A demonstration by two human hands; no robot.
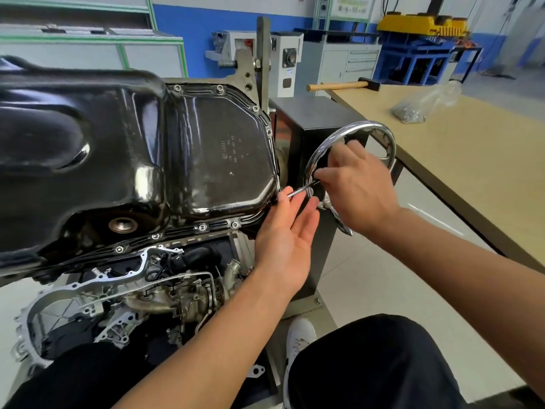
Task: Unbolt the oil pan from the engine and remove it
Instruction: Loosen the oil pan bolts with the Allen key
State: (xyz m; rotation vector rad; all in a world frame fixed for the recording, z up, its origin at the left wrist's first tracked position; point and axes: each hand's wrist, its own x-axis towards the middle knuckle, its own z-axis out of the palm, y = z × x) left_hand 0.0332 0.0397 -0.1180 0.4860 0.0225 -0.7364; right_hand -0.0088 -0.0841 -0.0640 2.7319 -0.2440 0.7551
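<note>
Blue wall (pixel 188 28), pale floor (pixel 365 278), wooden bench (pixel 472 149)

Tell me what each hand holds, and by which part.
The right hand grips the slim metal tool by its handle end; the left hand, held flat, only steadies its shaft by the oil pan.

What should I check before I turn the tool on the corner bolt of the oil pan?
1. Tip seated in the bolt: cannot tell; the thumb of the left hand covers the tip of the tool at the corner of the oil pan.
2. Grip: ok; the right hand pinches the far end of the tool.
3. Steadying: ok; the left hand lies open beside the shaft.
4. Pan ready to lift: not ok; several flange bolts sit in the near and far edges.
5. Oil drained: cannot tell; the drain hole is open, with no plug.
6. Swing room: cannot tell; the handwheel is right behind the right hand.
</note>
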